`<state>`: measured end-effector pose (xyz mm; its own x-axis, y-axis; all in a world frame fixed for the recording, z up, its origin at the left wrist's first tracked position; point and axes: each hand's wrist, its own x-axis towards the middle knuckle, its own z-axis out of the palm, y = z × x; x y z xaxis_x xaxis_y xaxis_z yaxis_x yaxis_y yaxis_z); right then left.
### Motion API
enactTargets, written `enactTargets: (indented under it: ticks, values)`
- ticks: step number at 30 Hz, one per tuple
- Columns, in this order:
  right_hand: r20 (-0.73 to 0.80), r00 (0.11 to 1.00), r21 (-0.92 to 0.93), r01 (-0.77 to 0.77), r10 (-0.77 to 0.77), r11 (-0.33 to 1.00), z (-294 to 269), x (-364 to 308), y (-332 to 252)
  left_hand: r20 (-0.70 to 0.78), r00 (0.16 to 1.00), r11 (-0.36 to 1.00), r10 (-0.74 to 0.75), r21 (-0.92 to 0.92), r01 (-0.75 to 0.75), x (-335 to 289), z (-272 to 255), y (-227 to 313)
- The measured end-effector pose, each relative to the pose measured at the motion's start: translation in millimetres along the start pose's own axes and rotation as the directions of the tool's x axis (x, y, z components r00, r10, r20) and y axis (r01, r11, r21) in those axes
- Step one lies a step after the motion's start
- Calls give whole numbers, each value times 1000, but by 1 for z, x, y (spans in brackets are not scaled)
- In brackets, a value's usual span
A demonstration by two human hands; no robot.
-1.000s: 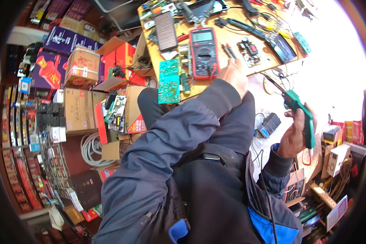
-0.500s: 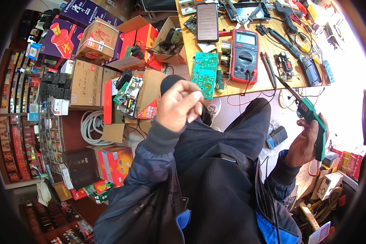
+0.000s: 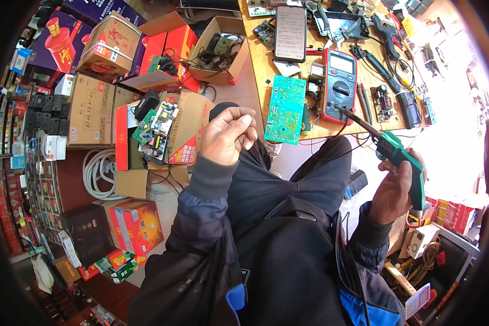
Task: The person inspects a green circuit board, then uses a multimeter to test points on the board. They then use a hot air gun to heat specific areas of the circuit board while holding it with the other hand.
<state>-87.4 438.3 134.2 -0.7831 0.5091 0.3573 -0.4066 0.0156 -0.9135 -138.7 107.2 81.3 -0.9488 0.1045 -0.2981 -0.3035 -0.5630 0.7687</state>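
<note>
My right hand [image 3: 392,190] is wrapped round the green pistol-shaped handle of a soldering iron [image 3: 395,151]. Its metal shaft points up and left, and the tip appears in front of the lower part of a red multimeter [image 3: 339,84]; whether they touch I cannot tell. My left hand [image 3: 228,136] is raised above my lap with its fingers curled and the thumb pressed on them. Anything pinched there is too small or hidden to name. Just beyond that hand, a green circuit board [image 3: 285,108] lies at the near edge of the wooden table [image 3: 261,46], left of the multimeter.
A phone [image 3: 290,32] with a lit screen lies beyond the board. Pliers [image 3: 327,24], cables and a small board [image 3: 384,103] crowd the table. To my left, an open carton [image 3: 223,68] and a red box [image 3: 122,138] hold electronic parts; a white coiled hose [image 3: 99,174] lies below.
The view has shifted, so the table sits further right and the boxes further left. The soldering iron's tip has come left, toward the multimeter. My left hand stays curled.
</note>
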Motion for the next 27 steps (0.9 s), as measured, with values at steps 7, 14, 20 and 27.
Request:
enactTargets:
  ticks: [7, 14, 20, 27]
  values:
    - [79, 997, -59, 1, 3, 998, 27, -4, -2, 57, 998, 1000, -10, -22, 12, 18, -7, 0]
    - [112, 993, -57, -18, 24, 998, 41, -7, 1, 54, 998, 997, -28, -68, 32, 29, -11, 0]
    - [138, 989, -46, -51, 57, 998, 48, -8, 3, 51, 998, 996, -38, -80, 42, 35, -13, -2]
    - [174, 982, -75, -59, 71, 995, 47, -7, 3, 58, 998, 995, -38, -87, 43, 39, -13, -3]
